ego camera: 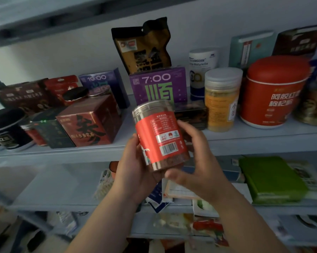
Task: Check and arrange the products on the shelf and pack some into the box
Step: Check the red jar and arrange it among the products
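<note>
A clear plastic jar with a red label [161,137] and a barcode is held up in front of the shelf [245,141], tilted slightly left, its lid toward the top. My left hand [134,172] grips the jar's lower left side. My right hand [196,161] wraps round its right side and base, thumb under the bottom. The label's nutrition table and barcode face me.
Behind the jar stand a purple 7:00 box [157,84], a dark pouch [143,46], a yellow-filled jar [221,99], a big red canister [272,92] and a dark red box [92,121]. The lower shelf holds a green box [271,178] and packets.
</note>
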